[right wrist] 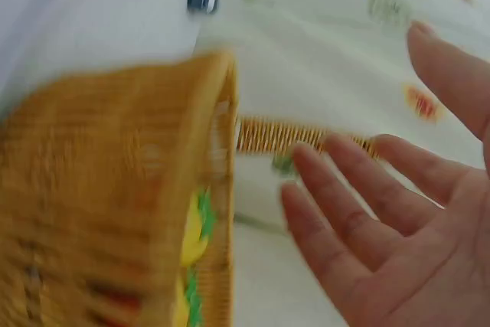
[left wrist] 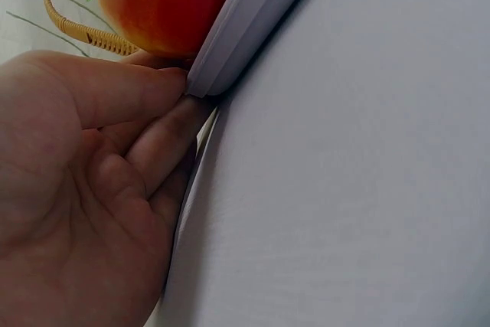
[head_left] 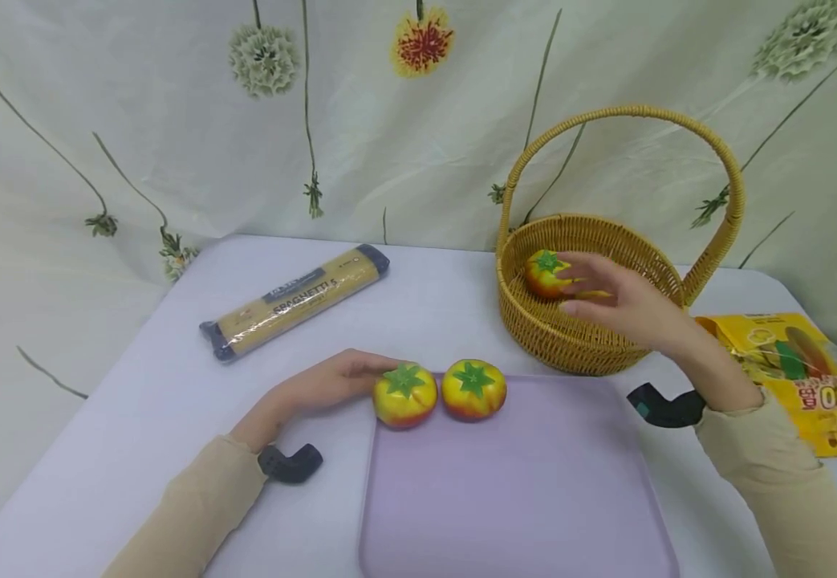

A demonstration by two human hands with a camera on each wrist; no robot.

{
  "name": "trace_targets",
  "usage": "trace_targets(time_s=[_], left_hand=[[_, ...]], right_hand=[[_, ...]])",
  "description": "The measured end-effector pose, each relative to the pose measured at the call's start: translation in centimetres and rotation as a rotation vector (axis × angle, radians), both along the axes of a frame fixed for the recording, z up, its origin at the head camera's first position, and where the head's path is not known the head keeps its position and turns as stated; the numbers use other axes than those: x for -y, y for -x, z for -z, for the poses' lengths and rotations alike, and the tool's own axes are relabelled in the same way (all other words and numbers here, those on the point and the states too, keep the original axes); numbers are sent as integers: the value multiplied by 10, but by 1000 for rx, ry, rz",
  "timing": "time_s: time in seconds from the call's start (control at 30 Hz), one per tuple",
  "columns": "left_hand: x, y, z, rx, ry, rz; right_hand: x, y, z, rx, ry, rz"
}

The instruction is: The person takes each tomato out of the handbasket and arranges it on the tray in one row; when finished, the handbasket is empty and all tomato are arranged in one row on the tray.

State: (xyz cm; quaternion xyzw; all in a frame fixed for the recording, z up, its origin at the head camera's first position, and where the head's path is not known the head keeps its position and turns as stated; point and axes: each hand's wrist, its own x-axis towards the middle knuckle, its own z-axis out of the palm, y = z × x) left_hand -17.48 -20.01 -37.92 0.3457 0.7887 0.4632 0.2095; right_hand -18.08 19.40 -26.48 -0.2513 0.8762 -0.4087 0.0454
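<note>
My left hand is at the far left corner of a light purple tray. In the left wrist view, thumb and fingers pinch the tray's rim. Two yellow-red fruits with green star-shaped tops, like persimmons, sit on the tray: the left fruit beside that hand, the right fruit close by. Over a wicker basket hovers my right hand, fingers spread and holding nothing. Inside the basket lies a similar fruit; another fruit shows beside it in the right wrist view, partly hidden by the wicker.
A spaghetti pack lies at the back left of the white table. The basket's tall handle arches above its bowl. To the right is a yellow snack bag, partly behind my right forearm. A flower-patterned cloth hangs behind.
</note>
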Motion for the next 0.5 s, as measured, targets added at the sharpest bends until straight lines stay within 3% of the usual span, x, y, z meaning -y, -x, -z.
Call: trace_targets(time_s=[0.13, 0.23, 0.5], left_hand=[[0, -1, 0, 1, -5, 4], [0, -1, 0, -2, -4, 6], [0, 0, 0, 3, -1, 5]], right_hand=[[-20, 18, 2, 11, 79, 192], [-30, 29, 9, 26, 106, 292], [-41, 46, 28, 128, 157, 366]])
